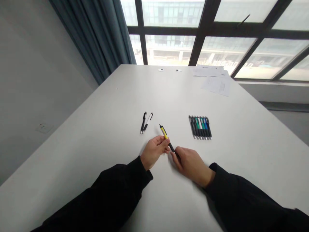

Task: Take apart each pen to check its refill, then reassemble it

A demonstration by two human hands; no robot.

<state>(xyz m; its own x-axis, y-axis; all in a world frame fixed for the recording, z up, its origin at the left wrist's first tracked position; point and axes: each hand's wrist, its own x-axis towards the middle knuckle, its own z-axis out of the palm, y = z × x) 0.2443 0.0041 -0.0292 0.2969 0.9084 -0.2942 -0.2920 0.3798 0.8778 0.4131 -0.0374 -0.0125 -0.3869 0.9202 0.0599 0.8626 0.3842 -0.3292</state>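
A yellow and black pen [164,131] is held at a slant above the white table, its clip end pointing away from me. My left hand [155,149] pinches it around the middle of its barrel. At the lower, tip end, the fingers of my right hand [190,163] close on the black grip and hide the tip. Beyond my left hand lie a black pen [143,123] and a white and black pen [148,122], close together. To the right, several pens [200,128] with black, green, white and blue barrels lie side by side in a row.
The white table [96,135] stretches to the windows [169,48]. Sheets of paper [214,80] lie at its far right corner. Two small oval fittings [178,70] sit near the far edge. A blue curtain [103,35] hangs at the left, beside the wall.
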